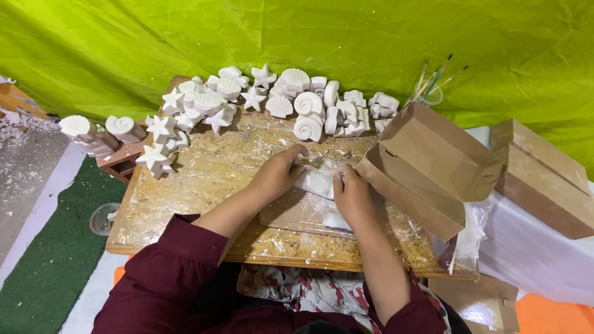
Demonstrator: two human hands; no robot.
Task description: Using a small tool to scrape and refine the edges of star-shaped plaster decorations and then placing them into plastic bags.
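Note:
My left hand [279, 171] and my right hand [350, 193] both grip a white plaster piece in a clear plastic bag [317, 182], held between them over a flat brown cardboard sheet [298, 213]. This sits on a wooden board table [204, 179] covered with clear film. Most of the piece is hidden by my fingers. I wear dark red sleeves.
Several white plaster shells and starfish [278, 102] crowd the board's far edge and left corner. An open brown cardboard box [427, 167] stands right of my hands, another box [541, 176] beyond it. Paintbrushes stand in a clear cup [431, 89]. A green cloth hangs behind.

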